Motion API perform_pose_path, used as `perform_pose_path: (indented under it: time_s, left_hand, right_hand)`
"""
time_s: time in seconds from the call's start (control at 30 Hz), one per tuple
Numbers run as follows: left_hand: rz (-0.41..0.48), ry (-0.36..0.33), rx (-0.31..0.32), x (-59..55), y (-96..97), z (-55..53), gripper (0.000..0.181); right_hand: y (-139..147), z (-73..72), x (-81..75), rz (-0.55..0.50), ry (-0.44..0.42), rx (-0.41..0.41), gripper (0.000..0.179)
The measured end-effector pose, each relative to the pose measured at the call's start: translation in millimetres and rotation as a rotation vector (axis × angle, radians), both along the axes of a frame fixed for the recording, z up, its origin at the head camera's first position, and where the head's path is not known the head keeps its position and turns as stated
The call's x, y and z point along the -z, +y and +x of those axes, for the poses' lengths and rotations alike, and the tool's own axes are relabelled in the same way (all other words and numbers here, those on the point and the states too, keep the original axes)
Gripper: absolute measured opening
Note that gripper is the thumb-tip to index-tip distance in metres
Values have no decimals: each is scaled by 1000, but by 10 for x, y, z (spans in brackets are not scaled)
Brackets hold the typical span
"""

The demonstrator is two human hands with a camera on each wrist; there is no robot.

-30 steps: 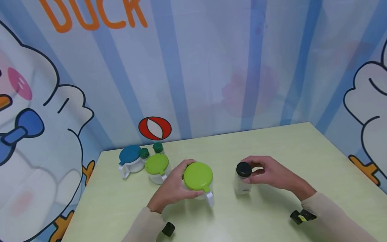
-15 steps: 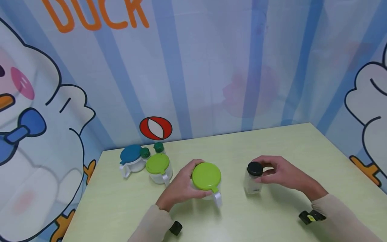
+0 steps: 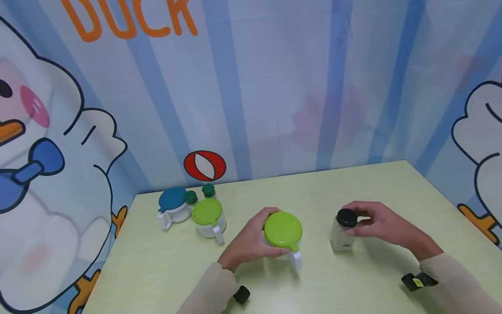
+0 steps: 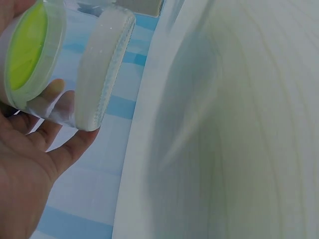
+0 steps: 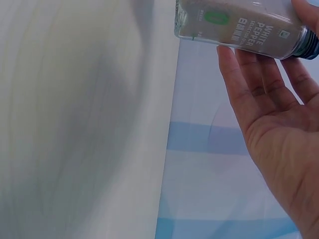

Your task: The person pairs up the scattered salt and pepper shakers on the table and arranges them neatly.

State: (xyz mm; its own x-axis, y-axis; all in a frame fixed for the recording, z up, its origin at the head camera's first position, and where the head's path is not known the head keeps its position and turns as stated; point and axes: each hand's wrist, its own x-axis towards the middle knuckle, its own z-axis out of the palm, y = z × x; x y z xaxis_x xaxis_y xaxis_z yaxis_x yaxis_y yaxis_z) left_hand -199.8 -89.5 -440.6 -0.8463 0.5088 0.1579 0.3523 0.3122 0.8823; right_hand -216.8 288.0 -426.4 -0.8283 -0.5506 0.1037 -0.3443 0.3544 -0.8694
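Note:
My left hand [image 3: 252, 240] grips a clear seasoning jar with a lime-green lid [image 3: 283, 230] and a white handle [image 3: 296, 259]. In the left wrist view the see-through jar [image 4: 89, 69] is held above the table, fingers curled round its side. My right hand [image 3: 386, 226] pinches a white pepper bottle [image 3: 342, 237] near its black cap [image 3: 347, 217]. The bottle [image 5: 239, 25] shows "WHITE PEPPER" lettering in the right wrist view, with thumb on one side and fingers on the other; its base is off the table there.
At the back left stand a blue-lidded jar [image 3: 174, 209], a second green-lidded jar [image 3: 209, 222] and two small bottles with dark green caps [image 3: 191, 197]. Behind the pale table [image 3: 372, 183] hangs a striped curtain [image 3: 274, 87] with duck drawings.
Both hands have moved to the right in the head view, carrying the green-lidded jar and the pepper bottle. The view itself has shifted slightly; the things at the back left stay put.

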Motion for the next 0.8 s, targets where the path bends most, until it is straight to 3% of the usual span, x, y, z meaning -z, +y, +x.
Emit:
perform_pose_path:
  time_s: [0.8]
  left_hand:
    - [-23, -4, 81, 70, 432, -117, 84]
  right_hand:
    - [379, 10, -39, 46, -7, 66, 42]
